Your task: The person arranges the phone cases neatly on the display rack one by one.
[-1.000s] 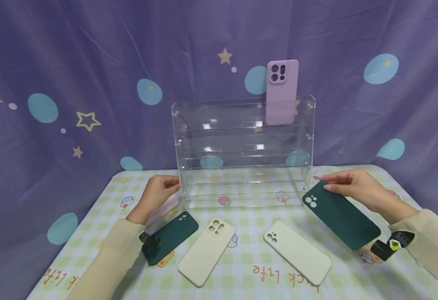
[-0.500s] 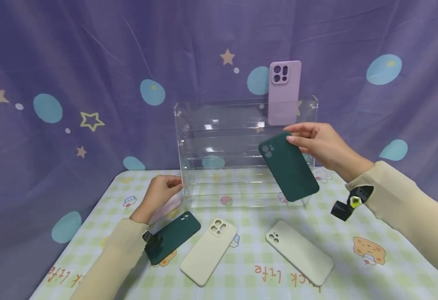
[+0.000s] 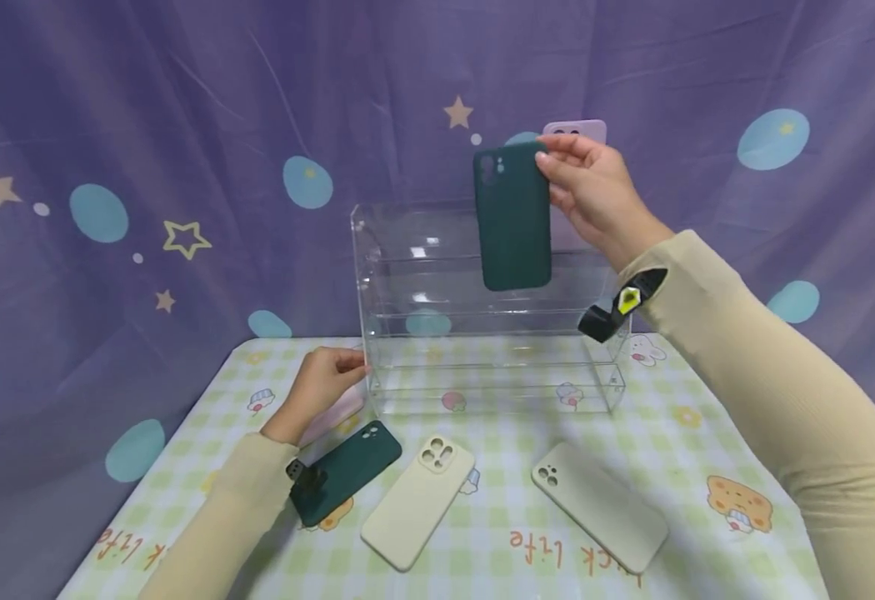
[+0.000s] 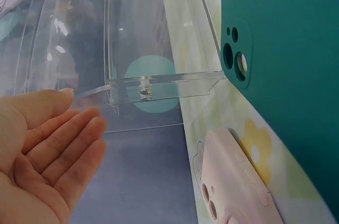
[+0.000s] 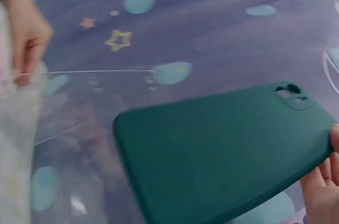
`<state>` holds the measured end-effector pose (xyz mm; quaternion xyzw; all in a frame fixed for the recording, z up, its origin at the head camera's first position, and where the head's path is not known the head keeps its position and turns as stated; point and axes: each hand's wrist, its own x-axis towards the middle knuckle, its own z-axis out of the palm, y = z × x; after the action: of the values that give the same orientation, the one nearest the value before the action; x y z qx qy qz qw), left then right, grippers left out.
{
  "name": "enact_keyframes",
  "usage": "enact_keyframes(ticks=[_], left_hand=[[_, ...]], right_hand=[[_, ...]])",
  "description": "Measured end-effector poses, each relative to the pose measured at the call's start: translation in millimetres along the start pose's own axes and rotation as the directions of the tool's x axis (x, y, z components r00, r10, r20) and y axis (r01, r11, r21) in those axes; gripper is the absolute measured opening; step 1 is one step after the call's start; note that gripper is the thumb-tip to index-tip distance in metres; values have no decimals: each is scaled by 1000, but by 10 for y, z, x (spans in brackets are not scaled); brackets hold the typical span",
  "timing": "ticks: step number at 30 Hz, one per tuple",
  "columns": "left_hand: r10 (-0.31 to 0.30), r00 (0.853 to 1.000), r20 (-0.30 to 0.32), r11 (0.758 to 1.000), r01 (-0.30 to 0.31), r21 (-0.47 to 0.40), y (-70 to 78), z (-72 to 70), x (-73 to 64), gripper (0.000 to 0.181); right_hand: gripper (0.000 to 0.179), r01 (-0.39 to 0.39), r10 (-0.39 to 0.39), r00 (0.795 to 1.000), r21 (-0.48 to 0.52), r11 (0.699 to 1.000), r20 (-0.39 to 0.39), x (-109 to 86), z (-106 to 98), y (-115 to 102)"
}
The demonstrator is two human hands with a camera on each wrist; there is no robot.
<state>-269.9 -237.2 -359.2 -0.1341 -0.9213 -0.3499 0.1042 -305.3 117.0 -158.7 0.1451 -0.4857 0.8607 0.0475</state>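
My right hand [image 3: 595,196] pinches a dark green phone case [image 3: 516,221] by its upper right corner, thumb in front. The case hangs nearly upright, camera cutout at top left, in front of the upper tiers of a clear acrylic display rack [image 3: 441,258]. A lilac phone case [image 3: 595,129] stands at the rack's top right, mostly hidden behind my right hand. My left hand [image 3: 320,387] holds the rack's left side panel between thumb and fingers, low near the table. Below that hand lies a pink phone case [image 4: 235,176], partly covered in the head view.
Along the front of the checked tablecloth [image 3: 493,500] lie another dark green phone case [image 3: 355,467], a cream one [image 3: 411,512] and a pale one [image 3: 606,508] at the right. A purple patterned curtain [image 3: 205,125] hangs close behind the rack.
My right hand has lifted the dark green case from low at the right, up and leftward to the rack's top, turning it from slanted to nearly upright. My left hand stays at the rack.
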Motion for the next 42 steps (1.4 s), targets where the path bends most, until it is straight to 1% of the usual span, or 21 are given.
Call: enact_keyframes(ticks=[2,5,9,13,17,19,21,25,29,33,36,39,42], left_hand=[[-6,1000,4,1000,6,3,10,-14,5,20],[-16,1000,1,1000,16,9,13,-24,6,20],[-16,1000,-4,1000,16,12,8,-34,-4,19],[-13,1000,-2,1000,13,3,6,-31,-8,19],[-15,1000,-3,1000,15,1,7,-26,-12,19],[-10,1000,-3,1000,10,4,11,-26,-18,19],[0,1000,-2,1000,0,9,16,-25,-22,18],[20,1000,8,1000,-20,12,28,-23,-35,18],[18,1000,12,1000,-18,7,38,-25,-56,18],[10,1000,24,1000,-10,2,34,-30,-83,19],[4,999,34,1000,-3,-3,38,-35,-99,19],[-3,999,38,1000,3,1,47,-53,-109,20],[-9,999,34,1000,8,8,51,-74,-107,20]], right_hand=[[14,33,-29,999,96,995,-37,92,69,-38],[14,93,-74,992,198,976,-103,206,180,-63],[14,192,-153,975,260,946,-162,331,308,-18],[16,276,-216,952,298,914,-218,445,400,44],[18,314,-231,935,323,893,-268,543,473,107],[18,324,-231,930,338,884,-285,582,507,144],[18,333,-239,927,344,878,-289,616,534,183],[18,360,-275,922,346,866,-271,681,567,258],[18,368,-293,921,328,870,-256,723,570,331],[18,358,-293,925,299,885,-242,738,560,415],[18,351,-303,930,262,899,-207,745,556,468],[18,321,-290,943,216,922,-163,759,566,519],[17,261,-242,961,151,953,-136,770,581,578]])
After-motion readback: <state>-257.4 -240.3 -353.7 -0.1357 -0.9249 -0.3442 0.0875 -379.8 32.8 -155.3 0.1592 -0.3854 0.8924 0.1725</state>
